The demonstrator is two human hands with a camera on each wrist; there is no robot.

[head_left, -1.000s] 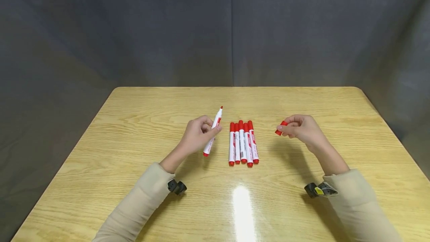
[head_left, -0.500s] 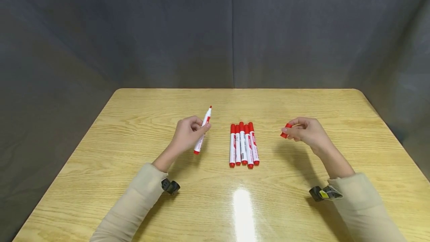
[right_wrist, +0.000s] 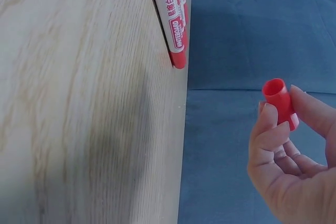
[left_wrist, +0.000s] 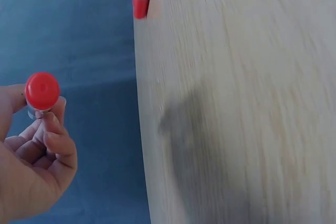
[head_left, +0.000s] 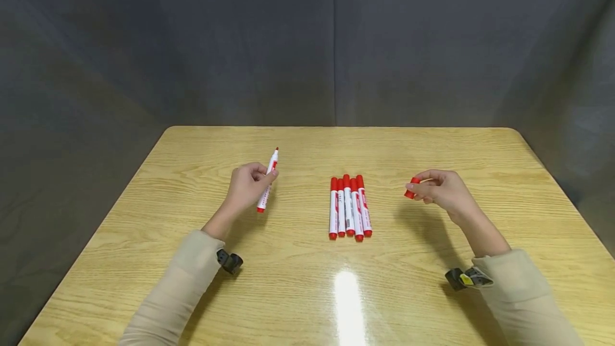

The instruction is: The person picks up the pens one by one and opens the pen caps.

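Note:
My left hand point(head_left: 247, 187) pinches an uncapped whiteboard marker point(head_left: 271, 166) above the table, its red tip pointing up and away. In the left wrist view the marker's round red end point(left_wrist: 42, 91) faces the camera, between thumb and fingers. Off to the right, my right hand point(head_left: 444, 193) pinches a red marker cap point(head_left: 411, 188). Its hollow mouth shows in the right wrist view, where the cap point(right_wrist: 281, 102) sits between thumb and fingertips. Between the hands, several capped red whiteboard markers point(head_left: 348, 207) lie side by side on the table, caps pointing away.
The wooden table point(head_left: 298, 292) has rounded far corners. A dark grey curtain point(head_left: 240, 47) hangs behind it and along both sides. Small black cameras point(head_left: 229, 261) are strapped at both wrists, over beige sleeves point(head_left: 168, 287). Light reflects off the table's near middle.
My left hand has moved left with the uncapped marker, away from the row. The right hand has shifted slightly right with the cap. The row of markers stays in place.

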